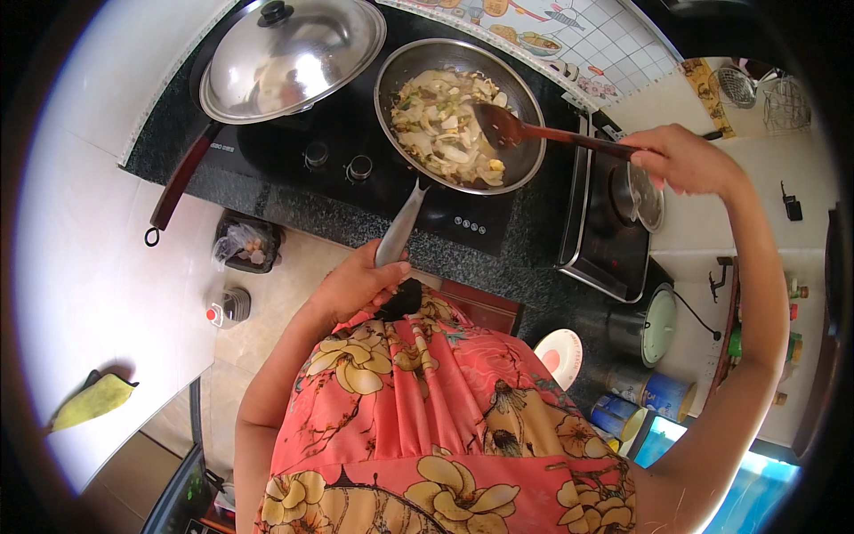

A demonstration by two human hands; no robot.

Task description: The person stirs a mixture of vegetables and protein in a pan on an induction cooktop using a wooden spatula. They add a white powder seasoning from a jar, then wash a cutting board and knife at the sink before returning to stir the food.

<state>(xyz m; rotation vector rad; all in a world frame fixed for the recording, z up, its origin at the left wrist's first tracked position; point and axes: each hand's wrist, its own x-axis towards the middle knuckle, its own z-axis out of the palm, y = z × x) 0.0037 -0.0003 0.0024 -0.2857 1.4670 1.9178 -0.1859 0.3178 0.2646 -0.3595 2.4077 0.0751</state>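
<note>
My left hand (360,280) grips the grey handle (400,227) of a frying pan (520,73) on the black gas stove (280,160). Sliced pale vegetables with bits of green and yellow (447,133) lie in the pan, mostly left of centre. A dark-headed wooden spatula (567,137) is in my right hand (687,160), held near the end of its shaft. Its head rests on or just over the food at the right; contact cannot be made out.
A wok under a domed steel lid (287,63) sits at left, its wooden handle (180,180) jutting past the counter edge. To the right are an electric cooktop (604,220), a lidded pot (657,327), a white plate (560,354) and several cans (617,414). A plastic bottle (230,307) stands on the floor.
</note>
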